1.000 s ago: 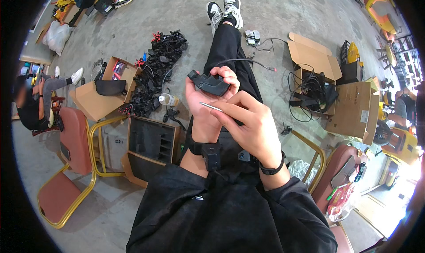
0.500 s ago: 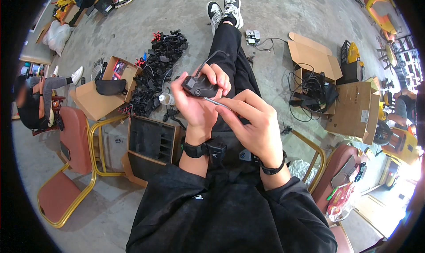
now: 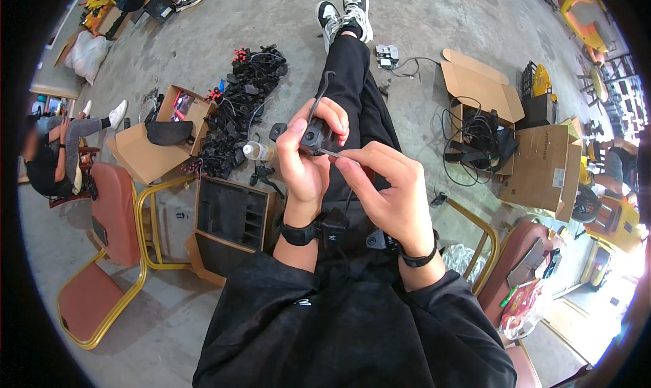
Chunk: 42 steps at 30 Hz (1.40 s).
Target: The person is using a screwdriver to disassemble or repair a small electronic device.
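Above my lap, my left hand (image 3: 303,150) is wrapped round a small black camera-like module (image 3: 313,136) with a round lens on its face. A dark cable (image 3: 323,93) rises from the module past my fingers. My right hand (image 3: 390,184) pinches a slim silver metal tool (image 3: 330,153) whose exact kind I cannot make out. The tool's tip meets the module's lower edge, or lies very close to it. Black straps circle both wrists; the left strap carries a small black device (image 3: 332,228), and another small lensed unit (image 3: 375,239) sits by my right wrist.
Left of my legs lie a heap of black cabled parts (image 3: 241,103), a clear bottle (image 3: 256,150), an open carton (image 3: 152,144) and a black-lined box (image 3: 234,215). Cartons with black cables (image 3: 478,133) stand right. Chairs (image 3: 112,218) flank me; other people sit farther off.
The module has turned in my left hand, so its lens face and side piece show differently. The tool and my right fingers have shifted slightly, still at the module's lower edge.
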Motion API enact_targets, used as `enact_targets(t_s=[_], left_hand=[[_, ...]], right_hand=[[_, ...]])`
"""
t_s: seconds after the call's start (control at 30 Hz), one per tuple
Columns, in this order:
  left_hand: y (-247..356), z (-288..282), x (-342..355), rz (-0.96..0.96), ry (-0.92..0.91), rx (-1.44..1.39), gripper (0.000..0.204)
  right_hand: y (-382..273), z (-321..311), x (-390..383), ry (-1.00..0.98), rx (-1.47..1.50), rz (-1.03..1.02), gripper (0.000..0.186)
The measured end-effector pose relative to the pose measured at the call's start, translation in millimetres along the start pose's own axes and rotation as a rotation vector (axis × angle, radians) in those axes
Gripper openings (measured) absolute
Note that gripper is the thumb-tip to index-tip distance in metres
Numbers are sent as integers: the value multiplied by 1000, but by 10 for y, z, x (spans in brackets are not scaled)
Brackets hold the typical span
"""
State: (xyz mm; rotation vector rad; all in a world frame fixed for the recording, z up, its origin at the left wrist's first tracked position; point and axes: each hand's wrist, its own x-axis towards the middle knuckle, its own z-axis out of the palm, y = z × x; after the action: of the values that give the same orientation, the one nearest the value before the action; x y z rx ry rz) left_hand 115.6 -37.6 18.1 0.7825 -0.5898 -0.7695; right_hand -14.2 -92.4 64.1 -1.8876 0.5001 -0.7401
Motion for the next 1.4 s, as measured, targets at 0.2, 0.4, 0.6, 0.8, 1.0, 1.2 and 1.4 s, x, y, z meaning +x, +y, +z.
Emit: enact_targets(t_s=[0.2,0.4,0.6,0.8,1.0,1.2,1.4], left_hand=[[-22,-15,7,53,17,-8,40],[-26,-21,12,50,12,31,39],[-15,-10,12,-19,25,73,43],[12,10,14,-93,65,40,43],[27,39,13,-99,92,-108,42],[35,43,-2,-113,63,-69,43],[43,39,-11,-87,17,35,41]], right_hand=[[0,-38,-5,-50,43,91,8],[35,-41,-13,-67,134,154,11],[28,-27,-9,-46,108,125,10],[29,-23,-2,-41,30,104,10],[80,-8,38,65,-51,-124,14],[50,-38,-13,-66,104,141,13],[-46,-56,-40,-88,300,456,14]])
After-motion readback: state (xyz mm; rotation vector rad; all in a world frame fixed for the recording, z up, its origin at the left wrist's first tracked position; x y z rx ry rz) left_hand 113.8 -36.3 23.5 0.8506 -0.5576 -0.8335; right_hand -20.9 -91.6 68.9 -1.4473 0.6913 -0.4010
